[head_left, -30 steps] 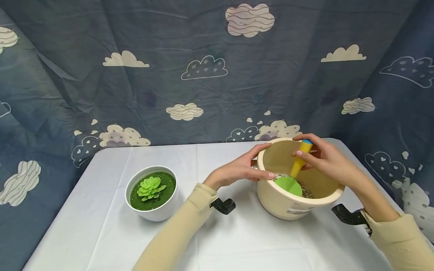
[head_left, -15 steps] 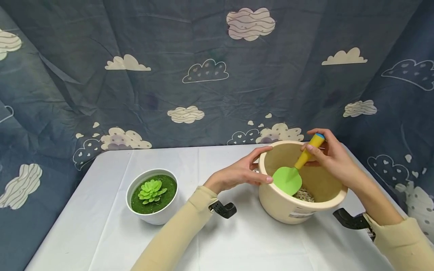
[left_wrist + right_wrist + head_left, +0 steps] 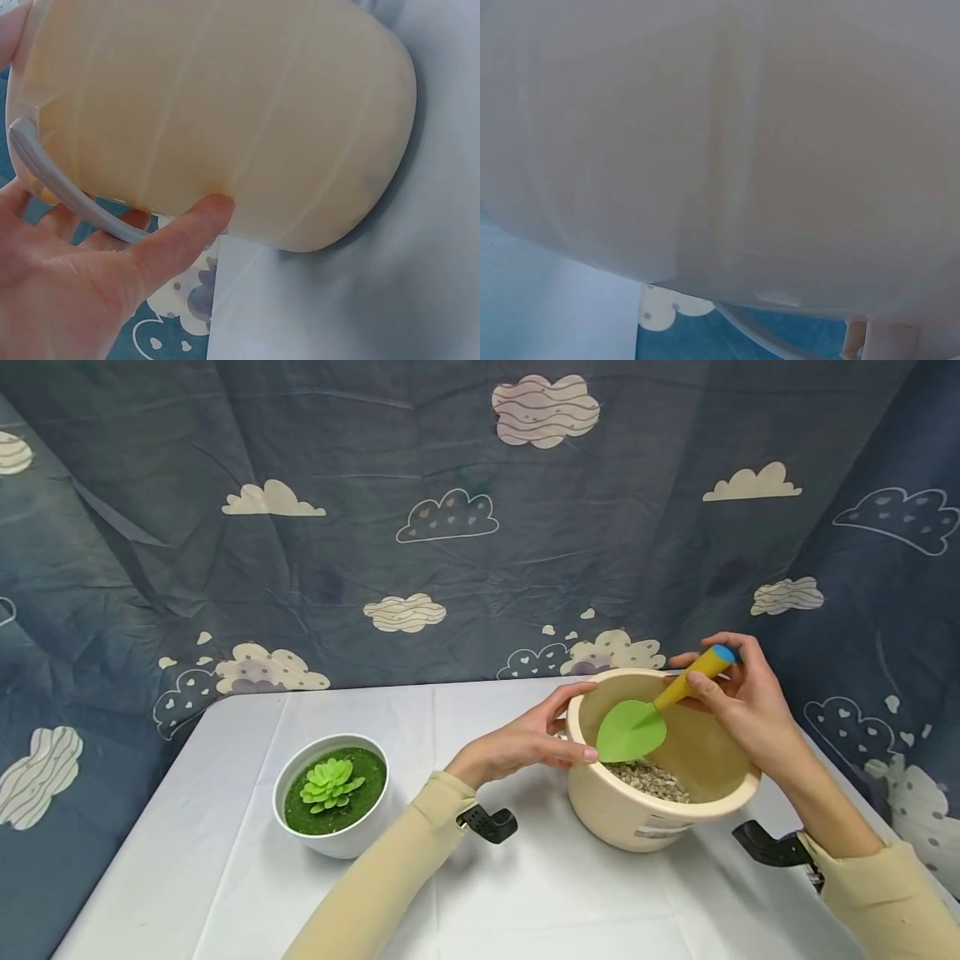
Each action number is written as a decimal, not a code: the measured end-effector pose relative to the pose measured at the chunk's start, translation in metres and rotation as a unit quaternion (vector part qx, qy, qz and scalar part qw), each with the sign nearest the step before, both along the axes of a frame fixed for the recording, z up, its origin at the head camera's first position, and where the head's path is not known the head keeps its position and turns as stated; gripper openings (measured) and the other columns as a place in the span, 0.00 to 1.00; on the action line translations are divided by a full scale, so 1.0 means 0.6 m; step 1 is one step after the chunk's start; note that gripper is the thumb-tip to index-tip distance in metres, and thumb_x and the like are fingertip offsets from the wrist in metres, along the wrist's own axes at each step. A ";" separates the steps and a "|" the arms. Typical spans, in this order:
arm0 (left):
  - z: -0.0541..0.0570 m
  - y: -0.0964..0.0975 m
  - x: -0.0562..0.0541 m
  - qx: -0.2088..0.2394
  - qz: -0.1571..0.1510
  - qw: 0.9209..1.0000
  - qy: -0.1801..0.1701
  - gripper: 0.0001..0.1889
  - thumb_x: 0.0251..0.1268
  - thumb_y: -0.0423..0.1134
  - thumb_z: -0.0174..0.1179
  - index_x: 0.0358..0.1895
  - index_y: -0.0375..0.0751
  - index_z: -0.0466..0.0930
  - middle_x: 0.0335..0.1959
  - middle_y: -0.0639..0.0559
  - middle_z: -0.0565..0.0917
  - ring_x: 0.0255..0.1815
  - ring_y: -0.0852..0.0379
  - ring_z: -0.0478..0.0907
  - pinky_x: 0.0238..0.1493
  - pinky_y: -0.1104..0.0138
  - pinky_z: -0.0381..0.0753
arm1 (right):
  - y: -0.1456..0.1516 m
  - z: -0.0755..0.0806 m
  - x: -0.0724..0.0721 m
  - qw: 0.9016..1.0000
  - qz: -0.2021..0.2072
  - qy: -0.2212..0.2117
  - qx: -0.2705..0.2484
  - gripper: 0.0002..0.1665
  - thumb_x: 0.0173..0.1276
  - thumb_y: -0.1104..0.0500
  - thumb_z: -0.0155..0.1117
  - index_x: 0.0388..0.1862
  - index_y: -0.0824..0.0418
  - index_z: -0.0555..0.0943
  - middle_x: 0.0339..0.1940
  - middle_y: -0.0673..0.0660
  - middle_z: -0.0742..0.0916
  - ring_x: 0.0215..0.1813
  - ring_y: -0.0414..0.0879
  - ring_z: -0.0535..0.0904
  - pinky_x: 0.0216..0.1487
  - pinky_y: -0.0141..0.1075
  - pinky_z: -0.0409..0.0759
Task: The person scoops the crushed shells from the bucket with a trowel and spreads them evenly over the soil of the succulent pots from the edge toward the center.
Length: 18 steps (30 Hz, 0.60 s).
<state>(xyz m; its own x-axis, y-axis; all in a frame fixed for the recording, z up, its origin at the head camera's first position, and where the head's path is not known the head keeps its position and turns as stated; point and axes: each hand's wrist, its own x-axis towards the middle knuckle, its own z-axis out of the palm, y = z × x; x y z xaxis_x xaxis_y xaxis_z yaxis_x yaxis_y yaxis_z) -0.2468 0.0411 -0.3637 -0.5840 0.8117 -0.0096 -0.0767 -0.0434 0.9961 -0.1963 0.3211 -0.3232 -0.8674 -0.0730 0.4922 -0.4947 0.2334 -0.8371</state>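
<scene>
A cream bucket (image 3: 617, 829) stands on the table at the right, with grey-brown grit (image 3: 651, 780) at its bottom. My left hand (image 3: 521, 745) grips its left side; in the left wrist view the thumb is at the rim and a finger (image 3: 187, 229) presses the wall beside the bucket handle (image 3: 75, 196). My right hand (image 3: 750, 702) holds a small trowel by its yellow, blue-tipped grip. The trowel's green blade (image 3: 632, 732) tilts down to the left inside the bucket mouth, above the grit. The right wrist view shows mostly bucket wall (image 3: 817, 165); the right hand is out of it.
To the left, a white pot (image 3: 330, 842) holds a green artificial succulent (image 3: 330, 785). A white cloth covers the table (image 3: 247, 877). Behind and at the sides hangs a dark blue cloud-print curtain (image 3: 337, 560).
My right hand has risen and moved right, lifting and tilting the trowel so its blade is off the grit, with more grit exposed. My left hand has stayed on the bucket.
</scene>
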 end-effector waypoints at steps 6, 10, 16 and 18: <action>0.002 -0.001 0.001 0.002 0.000 1.000 -0.001 0.46 0.59 0.30 0.67 0.76 0.66 0.54 0.72 0.44 0.62 0.65 0.45 0.68 0.52 0.48 0.78 | 0.002 0.003 -0.001 0.997 -0.041 0.001 0.062 0.28 0.67 0.76 0.59 0.64 0.63 0.69 0.50 0.55 0.84 0.47 0.39 0.85 0.40 0.33 0.82; 0.002 -0.001 0.001 0.000 0.008 1.000 0.001 0.46 0.58 0.30 0.67 0.75 0.67 0.55 0.72 0.44 0.63 0.60 0.53 0.72 0.50 0.51 0.79 | 0.004 0.009 -0.008 0.990 -0.050 -0.004 0.135 0.29 0.68 0.74 0.60 0.66 0.61 0.70 0.51 0.56 0.84 0.46 0.37 0.84 0.40 0.30 0.82; 0.001 0.000 0.003 -0.004 0.020 1.000 0.019 0.46 0.56 0.32 0.68 0.75 0.63 0.56 0.70 0.45 0.65 0.65 0.44 0.70 0.46 0.53 0.81 | 0.014 0.018 -0.012 0.979 -0.027 -0.011 0.201 0.26 0.68 0.73 0.60 0.65 0.61 0.73 0.50 0.58 0.84 0.45 0.36 0.83 0.40 0.27 0.81; 0.002 -0.001 0.003 -0.004 0.022 1.000 0.021 0.45 0.56 0.32 0.68 0.75 0.63 0.56 0.70 0.46 0.65 0.66 0.41 0.68 0.46 0.54 0.81 | 0.015 0.021 -0.014 0.978 -0.020 -0.011 0.209 0.27 0.68 0.73 0.60 0.65 0.61 0.73 0.50 0.59 0.85 0.46 0.36 0.83 0.41 0.27 0.81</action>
